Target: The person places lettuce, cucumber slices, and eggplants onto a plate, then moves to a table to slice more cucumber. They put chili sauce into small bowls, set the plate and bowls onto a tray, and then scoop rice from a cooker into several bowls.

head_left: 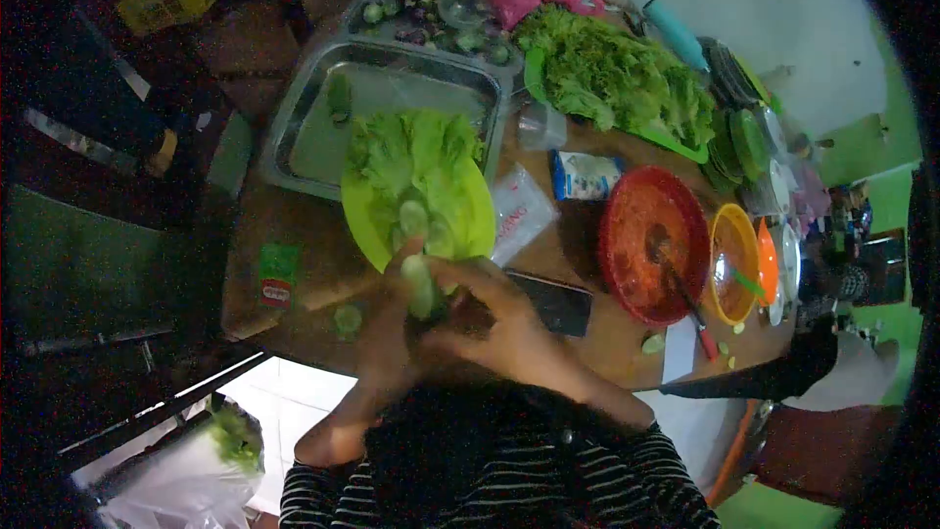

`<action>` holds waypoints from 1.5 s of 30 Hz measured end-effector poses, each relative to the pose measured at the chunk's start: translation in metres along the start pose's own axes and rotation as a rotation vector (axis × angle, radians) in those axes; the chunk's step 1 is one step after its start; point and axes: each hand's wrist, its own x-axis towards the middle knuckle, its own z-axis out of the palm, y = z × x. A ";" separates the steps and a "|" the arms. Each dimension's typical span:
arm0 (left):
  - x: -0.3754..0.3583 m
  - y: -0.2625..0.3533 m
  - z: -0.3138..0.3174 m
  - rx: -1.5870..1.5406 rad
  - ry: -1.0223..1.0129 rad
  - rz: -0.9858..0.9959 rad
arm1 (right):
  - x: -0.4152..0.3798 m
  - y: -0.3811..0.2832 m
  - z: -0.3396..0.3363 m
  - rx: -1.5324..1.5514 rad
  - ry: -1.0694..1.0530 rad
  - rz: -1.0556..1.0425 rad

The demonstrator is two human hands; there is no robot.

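Observation:
Just above the table's front edge, my left hand is closed round a cucumber, its pale cut side facing up. My right hand curls in against the cucumber from the other side; what lies between its fingers is dark and blurred. Right beyond my fingertips stands a yellow-green plate. Lettuce leaves cover its far part, and several cucumber slices lie on its near part.
A metal tray sits behind the plate. To the right are a phone, a red bowl of orange-red sauce, a yellow bowl and a lettuce pile. A green packet lies left.

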 end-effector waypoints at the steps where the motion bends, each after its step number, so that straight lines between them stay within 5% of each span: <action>1: 0.003 0.004 0.004 -0.217 0.003 -0.065 | 0.002 0.008 0.000 -0.051 0.017 -0.070; 7: 0.010 -0.008 0.014 0.283 0.066 0.242 | -0.004 0.017 -0.009 0.166 0.070 -0.003; 10: 0.014 -0.014 -0.006 0.394 0.140 0.255 | -0.001 0.022 -0.027 0.750 0.117 0.362; 11: 0.014 -0.015 -0.017 0.382 0.189 0.212 | 0.002 0.022 -0.039 0.748 0.252 0.300; 13: 0.015 -0.014 -0.040 0.383 0.288 0.115 | 0.001 0.033 -0.090 -0.139 0.386 0.195; 15: 0.014 -0.018 -0.058 0.471 0.347 0.042 | 0.003 0.035 -0.120 1.021 0.621 0.014; 20: 0.008 -0.032 -0.065 0.651 0.225 -0.104 | -0.011 0.030 -0.156 0.949 0.617 -0.058; 24: 0.022 -0.029 -0.051 -0.147 0.226 -0.371 | -0.020 0.042 -0.155 0.988 0.647 -0.091; 31: 0.029 -0.042 -0.038 -0.140 0.195 -0.056 | -0.023 0.053 -0.152 0.950 0.681 -0.046; 33: 0.026 -0.052 -0.054 0.272 0.001 0.035 | -0.024 0.055 -0.150 0.938 0.702 -0.012; 35: 0.033 -0.045 -0.049 -0.217 0.066 -0.236 | -0.021 0.057 -0.147 0.900 0.709 0.038; 37: 0.031 -0.035 -0.046 -0.033 0.097 -0.237 | -0.017 0.053 -0.135 0.826 0.695 0.103; 38: 0.028 -0.033 -0.049 0.397 0.087 -0.105 | -0.013 0.052 -0.128 0.790 0.683 0.132; 40: 0.029 -0.034 -0.048 0.370 0.177 -0.081 | -0.008 0.061 -0.112 0.773 0.619 0.125; 41: 0.035 -0.040 -0.046 -0.091 0.269 -0.173 | -0.007 0.064 -0.105 0.730 0.583 0.157; 43: 0.040 -0.058 -0.054 -0.192 0.277 -0.138 | -0.001 0.063 -0.096 0.598 0.568 0.240; 44: 0.036 -0.071 -0.068 0.173 0.200 -0.024 | 0.003 0.063 -0.091 0.641 0.546 0.247; 45: 0.035 -0.066 -0.066 0.176 0.200 -0.023 | 0.006 0.065 -0.087 0.683 0.524 0.254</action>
